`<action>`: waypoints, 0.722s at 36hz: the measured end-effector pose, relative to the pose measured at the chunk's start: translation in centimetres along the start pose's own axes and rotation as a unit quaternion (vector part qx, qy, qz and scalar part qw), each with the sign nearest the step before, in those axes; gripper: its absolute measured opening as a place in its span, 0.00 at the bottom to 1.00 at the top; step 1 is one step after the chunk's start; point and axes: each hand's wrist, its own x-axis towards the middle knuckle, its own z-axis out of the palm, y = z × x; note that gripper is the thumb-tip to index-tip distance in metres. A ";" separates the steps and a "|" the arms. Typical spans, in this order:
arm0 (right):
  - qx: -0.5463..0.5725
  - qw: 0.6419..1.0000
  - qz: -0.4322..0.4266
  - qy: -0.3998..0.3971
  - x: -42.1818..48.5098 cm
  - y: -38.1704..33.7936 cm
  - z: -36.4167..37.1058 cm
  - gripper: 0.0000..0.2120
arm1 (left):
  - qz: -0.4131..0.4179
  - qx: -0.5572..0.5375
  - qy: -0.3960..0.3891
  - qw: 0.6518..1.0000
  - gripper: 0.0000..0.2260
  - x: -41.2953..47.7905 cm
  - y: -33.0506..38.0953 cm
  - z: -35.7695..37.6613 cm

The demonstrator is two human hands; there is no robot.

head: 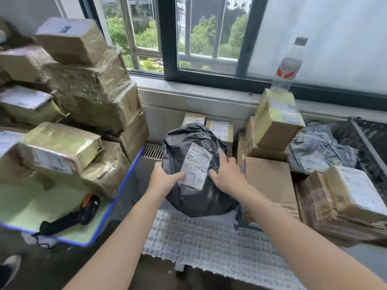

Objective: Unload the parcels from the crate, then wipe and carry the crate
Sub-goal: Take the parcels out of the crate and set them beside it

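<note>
**Black parcel in both hands, crate off at 3 o'clock**

Head view. The black parcel (188, 141), a soft poly bag with its white label facing up, sits at frame centre between the two hands.
- Left hand (165, 181), on the parcel's 9 o'clock flank: thumb on the label's corner, fingers curled round the side and out of sight. A proper grip.
- Right hand (227, 176), at the parcel's 3 o'clock: spread over the bag with fingers near straight, pressing rather than clutching. Likely steadying a bulging, floppy load.

Cannot tell whether the parcel is lifted or rests on the bubble wrap (209, 243) at 6 o'clock.

The dark crate (364, 139) stands at 3 o'clock, well apart from both hands. A grey bag (318, 151) lies in or against it, so I judge the unloading unfinished.

Taped boxes (83, 97) are stacked at 9 to 10 o'clock by the blue-edged worktop (41, 206), likely the sorted pile.
</note>
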 end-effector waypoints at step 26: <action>-0.090 0.995 -0.016 -0.050 1.3 2.0 2.8 0.41 | 0.214 0.571 -0.013 0.792 0.38 0.9 -0.7 2.8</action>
